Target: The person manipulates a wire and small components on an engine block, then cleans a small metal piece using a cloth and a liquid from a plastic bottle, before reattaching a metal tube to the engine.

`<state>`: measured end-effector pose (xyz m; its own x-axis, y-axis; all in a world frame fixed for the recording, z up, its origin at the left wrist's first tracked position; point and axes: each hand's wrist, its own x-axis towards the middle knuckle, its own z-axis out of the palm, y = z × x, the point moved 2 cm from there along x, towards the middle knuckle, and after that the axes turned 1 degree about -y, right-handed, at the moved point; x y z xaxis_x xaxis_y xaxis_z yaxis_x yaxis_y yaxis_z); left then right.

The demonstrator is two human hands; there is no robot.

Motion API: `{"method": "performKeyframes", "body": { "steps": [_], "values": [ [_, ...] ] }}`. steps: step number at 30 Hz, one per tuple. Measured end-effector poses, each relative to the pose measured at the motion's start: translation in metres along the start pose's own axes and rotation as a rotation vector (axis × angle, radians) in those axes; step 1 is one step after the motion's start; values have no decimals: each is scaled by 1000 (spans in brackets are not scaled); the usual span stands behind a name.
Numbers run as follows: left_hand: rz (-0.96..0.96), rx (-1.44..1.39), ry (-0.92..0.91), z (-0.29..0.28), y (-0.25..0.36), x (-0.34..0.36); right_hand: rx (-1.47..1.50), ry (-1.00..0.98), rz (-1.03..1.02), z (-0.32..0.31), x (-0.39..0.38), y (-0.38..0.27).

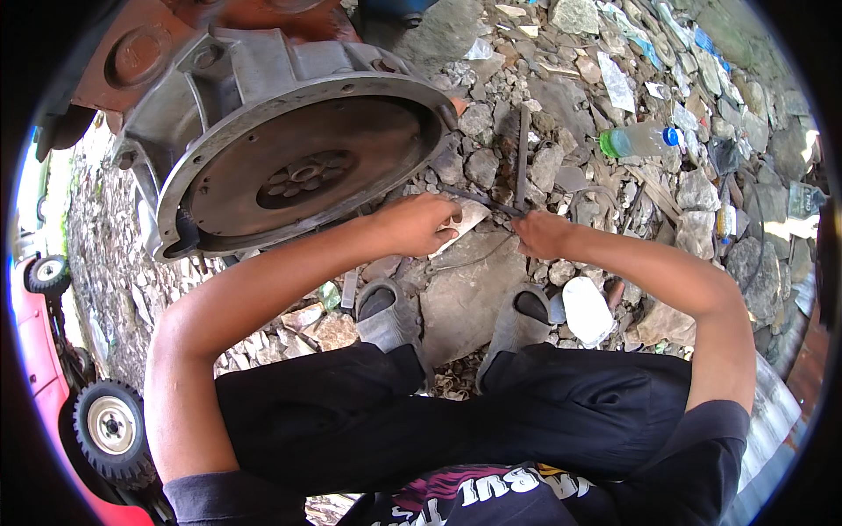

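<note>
My left hand (423, 223) reaches to the middle, fingers curled at the edge of a pale, flat, pointed piece (469, 221) whose material I cannot make out. To its right, my right hand (539, 235) is closed around the near end of a thin dark rod (491, 203). That rod slants up and left, past the pale piece. Just beyond my right hand a rusty flat bar (523, 158) lies lengthwise among the stones. A flat stone slab (469, 294) lies below both hands, between my feet.
At upper left stands a large grey metal bell housing (342, 95) with a brown flywheel (237, 180). A plastic bottle (645, 138) and several stones lie to the right. A white object (586, 311) rests by my right sandal (517, 329). A pink-red vehicle (44, 351) is far left.
</note>
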<state>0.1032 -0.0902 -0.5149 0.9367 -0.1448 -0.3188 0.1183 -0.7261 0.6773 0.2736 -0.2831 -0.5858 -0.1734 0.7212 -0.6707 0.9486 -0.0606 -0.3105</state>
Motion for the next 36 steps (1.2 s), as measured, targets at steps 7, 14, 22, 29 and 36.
{"method": "performKeyframes", "body": {
  "steps": [7,14,22,29,36],
  "values": [
    [-90,-259,106,-1,3,3,167,201,76,-109,-42,-46],
    [-199,-1085,183,-66,69,20,-325,633,19,-214,-113,-74],
    [265,-1190,369,-165,123,22,-451,923,11,-260,-164,-111],
    [239,-806,423,-222,143,10,-445,1019,-76,-282,-177,-121],
    [445,-841,522,-318,199,-12,-374,1293,-46,-361,-263,-137]
  ]
}}
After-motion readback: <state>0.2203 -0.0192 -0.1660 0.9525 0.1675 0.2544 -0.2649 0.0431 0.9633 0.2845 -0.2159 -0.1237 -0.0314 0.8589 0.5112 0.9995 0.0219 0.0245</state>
